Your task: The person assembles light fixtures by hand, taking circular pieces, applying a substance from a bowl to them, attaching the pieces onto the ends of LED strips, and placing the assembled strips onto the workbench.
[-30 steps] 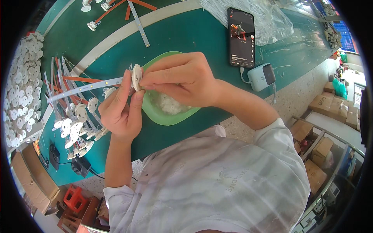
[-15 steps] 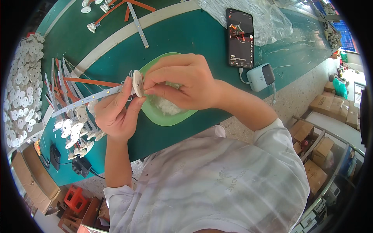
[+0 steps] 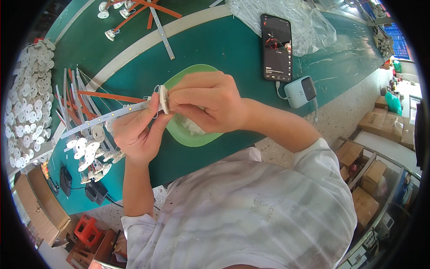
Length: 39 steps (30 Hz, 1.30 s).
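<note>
Near the front edge of the counter point(image 3: 224, 47), by a green bowl point(image 3: 195, 141), one white disc point(image 3: 164, 99) is being worked.
The left hand point(image 3: 138, 134) has its grip clamped on the disc and, seemingly, the end of one light strip point(image 3: 103, 118); the right hand point(image 3: 209, 101) has fingertips at its face, whether pinching anything I cannot tell. I'd judge this piece unfinished. Toward the left edge, the wired discs point(image 3: 90, 149) look done, and the loose discs point(image 3: 29, 110) may be left; both defy counting. I count one bowl, one phone point(image 3: 277, 48), one power bank point(image 3: 298, 93).
</note>
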{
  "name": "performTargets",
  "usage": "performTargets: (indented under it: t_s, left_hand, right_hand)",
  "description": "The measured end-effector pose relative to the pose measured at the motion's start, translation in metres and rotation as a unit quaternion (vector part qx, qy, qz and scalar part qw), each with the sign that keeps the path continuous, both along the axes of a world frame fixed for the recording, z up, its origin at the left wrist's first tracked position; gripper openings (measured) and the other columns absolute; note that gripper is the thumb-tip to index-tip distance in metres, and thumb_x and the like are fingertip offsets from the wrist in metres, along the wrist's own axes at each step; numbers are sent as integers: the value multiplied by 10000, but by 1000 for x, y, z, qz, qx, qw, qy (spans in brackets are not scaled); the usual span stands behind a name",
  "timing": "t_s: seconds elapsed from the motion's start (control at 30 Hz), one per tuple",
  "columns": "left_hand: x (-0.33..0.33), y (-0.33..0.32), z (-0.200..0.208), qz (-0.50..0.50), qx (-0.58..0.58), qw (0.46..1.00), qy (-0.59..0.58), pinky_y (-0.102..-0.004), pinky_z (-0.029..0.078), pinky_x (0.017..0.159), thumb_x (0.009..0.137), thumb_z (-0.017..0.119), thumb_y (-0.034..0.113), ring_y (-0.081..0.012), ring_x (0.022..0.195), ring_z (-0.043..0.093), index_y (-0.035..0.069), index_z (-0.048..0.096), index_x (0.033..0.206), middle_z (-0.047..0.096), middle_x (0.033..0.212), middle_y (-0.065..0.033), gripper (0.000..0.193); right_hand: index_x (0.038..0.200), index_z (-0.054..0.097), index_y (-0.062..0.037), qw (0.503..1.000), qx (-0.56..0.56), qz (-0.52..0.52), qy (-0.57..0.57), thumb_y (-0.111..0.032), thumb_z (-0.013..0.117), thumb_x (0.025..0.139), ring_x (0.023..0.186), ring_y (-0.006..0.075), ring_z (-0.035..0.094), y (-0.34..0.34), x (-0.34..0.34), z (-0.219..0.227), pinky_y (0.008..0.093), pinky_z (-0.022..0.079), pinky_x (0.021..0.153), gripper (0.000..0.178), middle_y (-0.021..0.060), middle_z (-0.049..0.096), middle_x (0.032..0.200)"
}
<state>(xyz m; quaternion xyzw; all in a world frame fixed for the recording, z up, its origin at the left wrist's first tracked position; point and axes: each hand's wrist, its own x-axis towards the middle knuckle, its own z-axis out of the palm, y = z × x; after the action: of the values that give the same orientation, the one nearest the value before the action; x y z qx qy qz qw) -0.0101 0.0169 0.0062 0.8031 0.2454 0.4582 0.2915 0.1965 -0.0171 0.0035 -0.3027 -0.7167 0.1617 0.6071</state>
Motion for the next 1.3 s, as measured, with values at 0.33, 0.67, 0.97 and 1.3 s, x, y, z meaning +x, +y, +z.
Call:
performTargets:
  t_s: [0.33,0.67,0.97,1.3]
  left_hand:
    - [1,-2,3,-15,9,1000,-20,-220,517,663,751,836,-61,-142,645,662,-3,706,1254,769,880,-149,523]
    - [6,-10,4,-7,20,999,-26,-231,509,639,744,837,-71,-148,628,646,10,701,1269,766,893,-164,548]
    - [2,-8,-1,-18,-27,998,-55,-229,494,633,743,831,-76,-133,637,634,-26,695,1260,762,879,-168,537]
    - [9,-14,-7,-78,-183,962,-188,-251,540,745,817,779,-101,-134,859,707,-73,663,1273,763,1046,-163,471]
  right_hand:
    - [945,688,-14,999,-47,7,12,62,741,805,728,247,672,-5,-2,4,312,533,618,168,110,695,887]
    - [958,658,26,1000,19,-14,11,101,715,806,710,245,643,-6,-5,4,309,518,598,179,130,674,909]
    - [962,665,20,1000,6,-11,12,101,717,797,724,248,651,-5,-8,3,311,525,611,191,131,678,920]
    - [931,669,45,1000,-22,3,16,119,715,793,714,228,656,-9,-3,15,296,516,605,163,127,693,878]
